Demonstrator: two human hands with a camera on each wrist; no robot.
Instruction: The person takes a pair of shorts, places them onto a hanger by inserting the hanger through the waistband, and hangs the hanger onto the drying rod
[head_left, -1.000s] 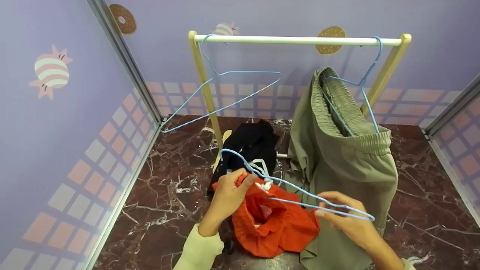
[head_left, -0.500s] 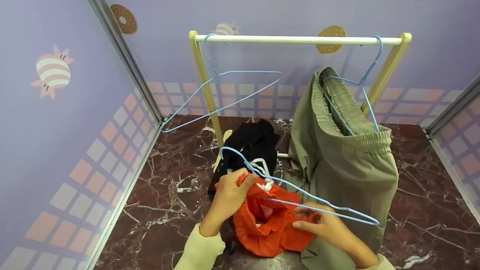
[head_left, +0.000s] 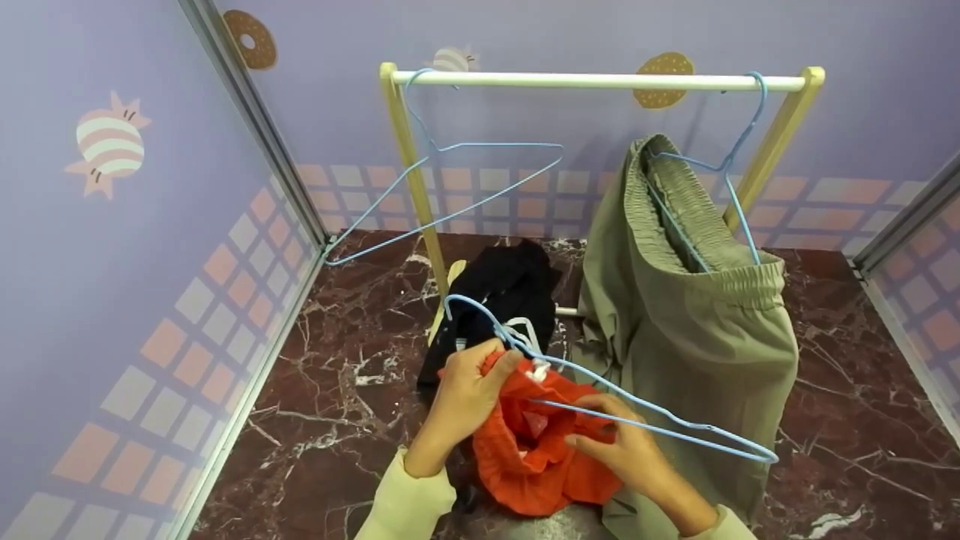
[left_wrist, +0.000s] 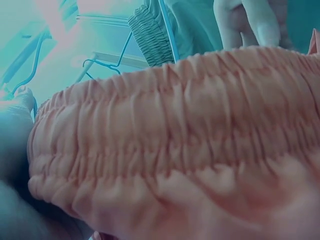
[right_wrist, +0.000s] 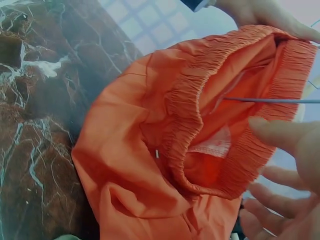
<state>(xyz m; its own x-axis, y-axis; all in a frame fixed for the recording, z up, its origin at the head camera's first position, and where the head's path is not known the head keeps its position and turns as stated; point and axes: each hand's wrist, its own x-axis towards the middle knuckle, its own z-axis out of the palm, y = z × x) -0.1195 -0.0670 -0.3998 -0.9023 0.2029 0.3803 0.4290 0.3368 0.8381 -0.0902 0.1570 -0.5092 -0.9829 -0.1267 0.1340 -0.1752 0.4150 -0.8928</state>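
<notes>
In the head view my left hand (head_left: 465,386) grips the waistband of a pair of orange pants (head_left: 517,484) beside the neck of a blue hanger (head_left: 707,427). One end of the hanger's lower wire (right_wrist: 280,101) runs inside the waist opening; the other end sticks out to the right. My right hand (head_left: 634,454) is at the right side of the waistband, thumb and fingers spread apart around its edge. In the left wrist view the gathered waistband (left_wrist: 200,110) fills most of the picture. A white drawstring (head_left: 538,370) shows near the left hand.
Behind stands a clothes rack with a white rod (head_left: 570,80). A bare blue hanger (head_left: 495,144) hangs at its left, olive pants (head_left: 697,352) on another at its right. Black clothing (head_left: 510,277) lies on the marbled floor (head_left: 322,405). Patterned walls enclose the space.
My right hand has let go of the hanger's right end and moved left to the orange waistband. The hanger's free end has shifted slightly right and down. My left hand keeps its grip.
</notes>
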